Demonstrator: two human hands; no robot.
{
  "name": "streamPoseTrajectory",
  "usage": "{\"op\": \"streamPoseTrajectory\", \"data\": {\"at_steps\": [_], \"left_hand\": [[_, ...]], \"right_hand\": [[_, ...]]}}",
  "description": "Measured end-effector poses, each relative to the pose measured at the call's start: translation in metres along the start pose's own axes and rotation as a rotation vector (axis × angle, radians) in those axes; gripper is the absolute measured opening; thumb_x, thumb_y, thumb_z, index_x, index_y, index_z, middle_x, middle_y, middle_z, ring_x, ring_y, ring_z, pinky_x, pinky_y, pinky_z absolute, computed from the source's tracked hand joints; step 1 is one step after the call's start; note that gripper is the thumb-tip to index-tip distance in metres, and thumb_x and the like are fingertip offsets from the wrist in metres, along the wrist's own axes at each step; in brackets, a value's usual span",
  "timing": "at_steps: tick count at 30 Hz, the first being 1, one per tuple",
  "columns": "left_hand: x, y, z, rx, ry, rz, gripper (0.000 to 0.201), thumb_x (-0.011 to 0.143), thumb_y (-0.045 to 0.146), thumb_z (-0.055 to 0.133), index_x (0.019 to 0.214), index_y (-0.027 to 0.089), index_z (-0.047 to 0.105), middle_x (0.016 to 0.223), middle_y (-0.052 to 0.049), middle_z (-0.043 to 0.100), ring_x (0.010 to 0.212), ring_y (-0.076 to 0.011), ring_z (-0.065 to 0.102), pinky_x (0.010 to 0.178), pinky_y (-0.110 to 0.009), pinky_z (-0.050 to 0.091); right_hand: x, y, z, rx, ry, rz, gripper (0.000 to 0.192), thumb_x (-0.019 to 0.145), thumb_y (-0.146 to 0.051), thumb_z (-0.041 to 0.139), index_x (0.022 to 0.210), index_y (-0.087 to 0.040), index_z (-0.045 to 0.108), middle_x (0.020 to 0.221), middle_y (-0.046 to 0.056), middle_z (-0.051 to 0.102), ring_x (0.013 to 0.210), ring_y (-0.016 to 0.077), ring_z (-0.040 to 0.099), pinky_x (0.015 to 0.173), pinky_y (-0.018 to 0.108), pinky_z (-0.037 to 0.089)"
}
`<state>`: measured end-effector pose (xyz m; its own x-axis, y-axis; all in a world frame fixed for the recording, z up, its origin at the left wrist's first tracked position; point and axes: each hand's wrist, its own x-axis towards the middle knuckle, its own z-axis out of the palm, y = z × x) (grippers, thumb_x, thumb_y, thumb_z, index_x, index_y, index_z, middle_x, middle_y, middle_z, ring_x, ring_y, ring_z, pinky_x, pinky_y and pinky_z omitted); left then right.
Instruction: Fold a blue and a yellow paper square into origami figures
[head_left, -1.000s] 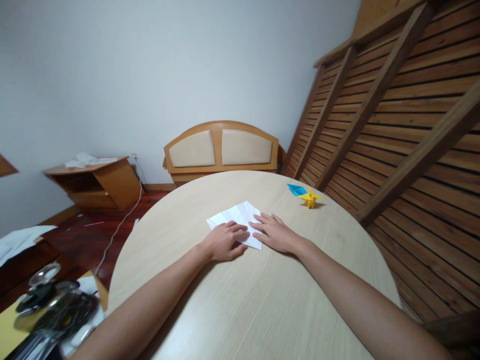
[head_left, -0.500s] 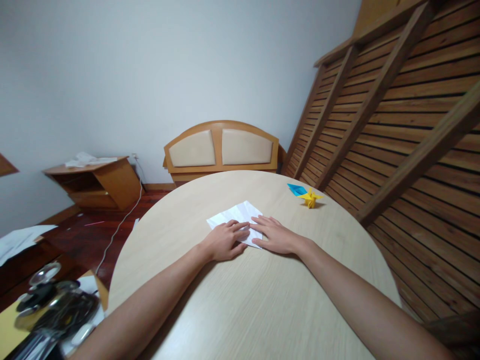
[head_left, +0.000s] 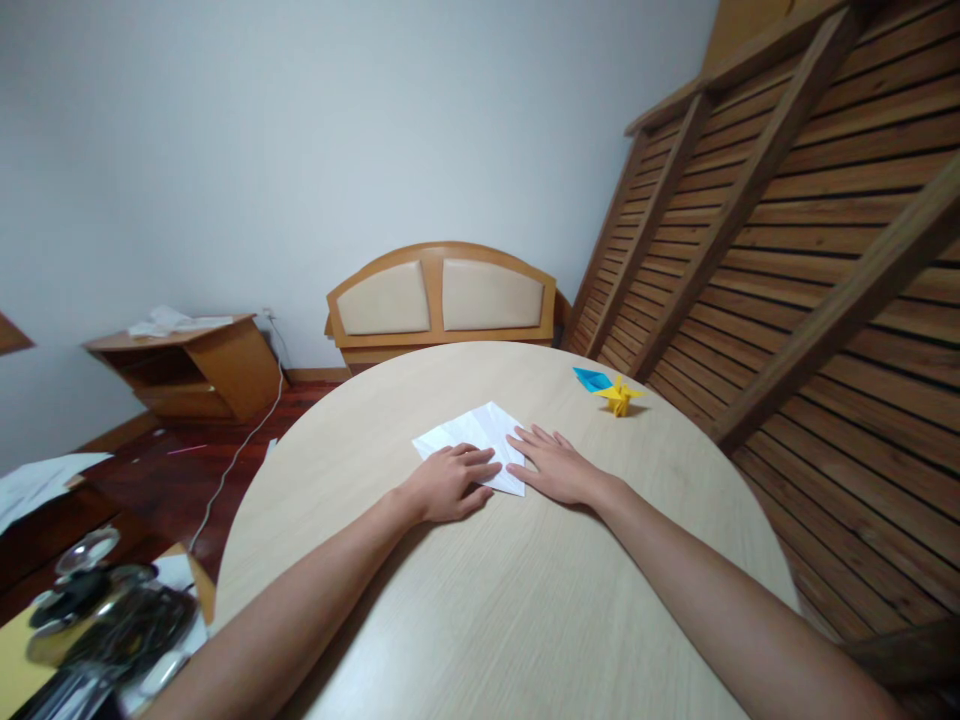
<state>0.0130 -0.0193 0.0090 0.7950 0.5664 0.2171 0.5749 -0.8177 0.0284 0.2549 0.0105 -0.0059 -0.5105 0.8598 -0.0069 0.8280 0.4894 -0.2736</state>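
A creased white sheet of paper (head_left: 478, 427), folded to a pointed outline, lies flat on the round table (head_left: 480, 600). My left hand (head_left: 455, 482) rests on its near left part with the fingers stretched out over the paper. At the paper's right edge lies my right hand (head_left: 553, 467), palm down, its fingers spread and the tips on the paper. Neither hand grips anything. Part of the sheet is hidden under my left hand.
Toward the table's far right stand a yellow folded-paper figure (head_left: 619, 398) and a blue folded-paper piece (head_left: 592, 380). A slatted wooden panel (head_left: 795, 250) leans on the right. At lower left is a cluttered surface with a dark plastic bag (head_left: 139, 625).
My right hand's fingers have slid a little to the right, baring more of the paper between the hands. My left hand and the sheet stay about where they were.
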Motion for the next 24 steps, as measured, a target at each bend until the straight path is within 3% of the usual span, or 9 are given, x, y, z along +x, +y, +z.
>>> {"op": "streamPoseTrajectory", "data": {"at_steps": [5, 12, 24], "left_hand": [[-0.0001, -0.0009, 0.0015, 0.009, 0.002, -0.005, 0.042, 0.097, 0.037, 0.045, 0.135, 0.022, 0.054, 0.140, -0.010, 0.057, 0.124, -0.0303, 0.054, 0.103, -0.047, 0.046], [0.0004, -0.0017, 0.0031, 0.010, 0.009, -0.005, 0.041, 0.096, 0.036, 0.046, 0.134, 0.022, 0.054, 0.139, -0.010, 0.057, 0.123, -0.0296, 0.054, 0.103, -0.046, 0.045], [-0.0009, -0.0035, 0.0052, -0.006, 0.028, -0.008, 0.038, 0.098, 0.037, 0.045, 0.132, 0.024, 0.056, 0.135, -0.010, 0.059, 0.122, -0.0279, 0.055, 0.102, -0.045, 0.045]], "right_hand": [[0.0013, -0.0002, -0.0007, -0.030, 0.039, 0.024, 0.068, 0.096, -0.061, 0.035, 0.152, -0.022, 0.038, 0.161, 0.009, 0.027, 0.149, 0.0357, 0.019, 0.118, 0.059, 0.014], [0.0015, 0.0019, -0.0003, 0.047, -0.005, -0.180, 0.055, 0.101, -0.051, 0.030, 0.152, -0.029, 0.038, 0.160, 0.006, 0.031, 0.149, 0.0284, 0.022, 0.119, 0.057, 0.014], [0.0004, 0.0024, -0.0030, 0.032, -0.025, -0.035, 0.065, 0.098, -0.060, 0.032, 0.154, -0.026, 0.034, 0.163, 0.008, 0.021, 0.150, 0.0330, 0.014, 0.119, 0.058, 0.010]]}}
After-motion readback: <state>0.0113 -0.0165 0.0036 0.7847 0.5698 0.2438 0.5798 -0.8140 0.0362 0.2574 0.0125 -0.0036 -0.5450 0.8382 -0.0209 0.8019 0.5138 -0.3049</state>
